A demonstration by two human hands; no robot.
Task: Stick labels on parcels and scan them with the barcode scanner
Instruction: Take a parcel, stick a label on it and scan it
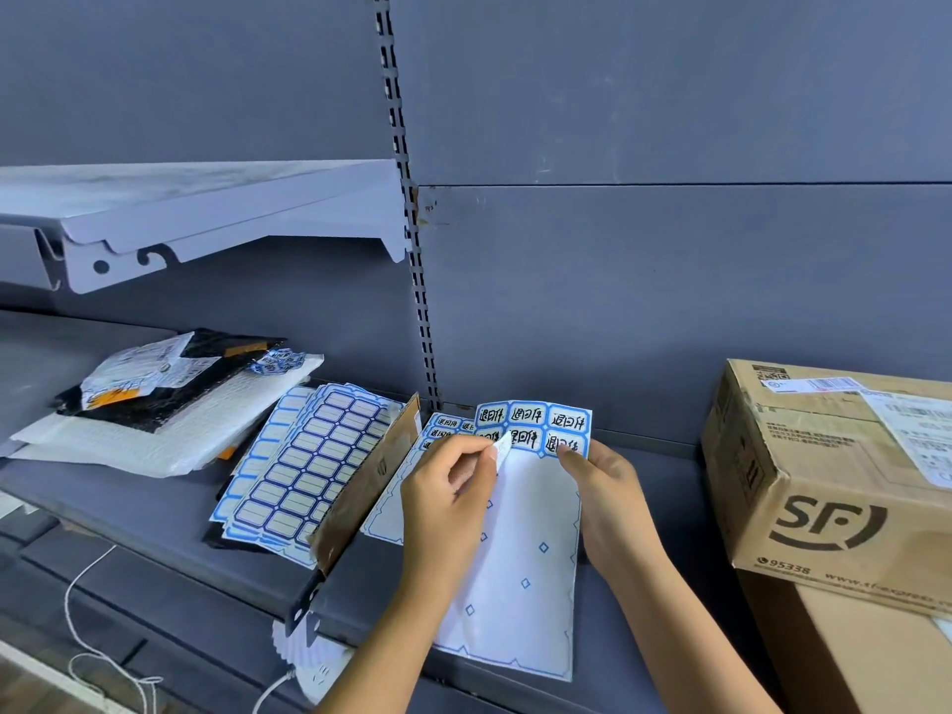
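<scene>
Left hand (448,497) pinches a half-peeled label (502,448); my right hand (613,492) grips the label sheet (520,559) by its top, over the shelf (129,507). If I yank sideways, it could tear or fold onto itself.

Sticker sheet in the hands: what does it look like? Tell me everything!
The sticker sheet is white, shiny backing paper, mostly bare, with small blue diamonds and a blue trim left behind. Two rows of blue-bordered labels with black handwriting remain along its top. The right hand pinches its upper right edge; the left hand pinches one label, partly lifted off. The sheet is held lengthwise over the grey shelf, slightly curved.
</scene>
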